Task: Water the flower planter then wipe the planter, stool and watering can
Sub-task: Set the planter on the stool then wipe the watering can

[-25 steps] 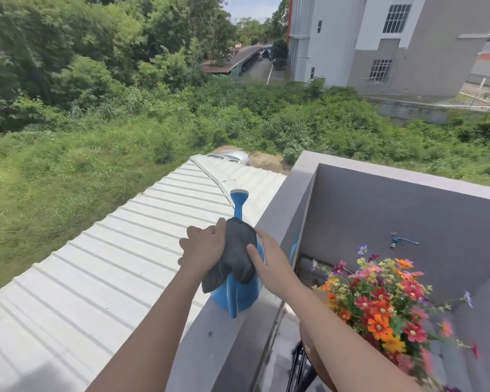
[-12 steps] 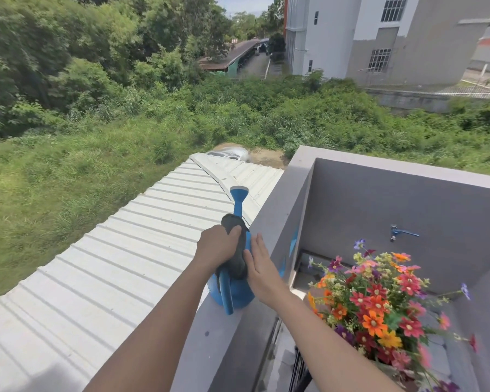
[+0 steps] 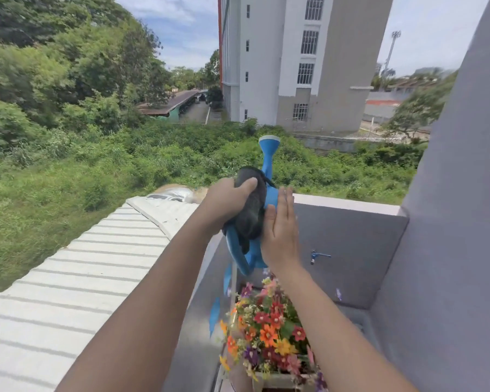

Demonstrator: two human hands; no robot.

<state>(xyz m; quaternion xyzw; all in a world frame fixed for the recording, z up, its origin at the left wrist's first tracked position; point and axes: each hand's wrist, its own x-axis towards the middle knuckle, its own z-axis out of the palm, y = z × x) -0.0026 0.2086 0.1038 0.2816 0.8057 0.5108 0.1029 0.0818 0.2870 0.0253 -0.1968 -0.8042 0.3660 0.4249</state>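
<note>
We look down along both of our bare arms from a high balcony. Far to the left of our hands lies a white ribbed roof, with green scrub beyond it. Our left hand is curled tight around a dark cloth, pressing it against the body of a blue watering can. The can sits between our two hands, its spout rising up and away from us toward a tall grey and white building. The can's handle curves down below the cloth, toward us. Whether the can rests on the grey ledge or is lifted off it, we cannot tell. Our right hand lies flat and open against the can's right side, fingers straight and together. Below our right hand, close to us, stands the flower planter, full of red, orange, yellow and purple blooms. To the right of that hand, a small blue tap sticks out of the grey balcony wall.
</note>
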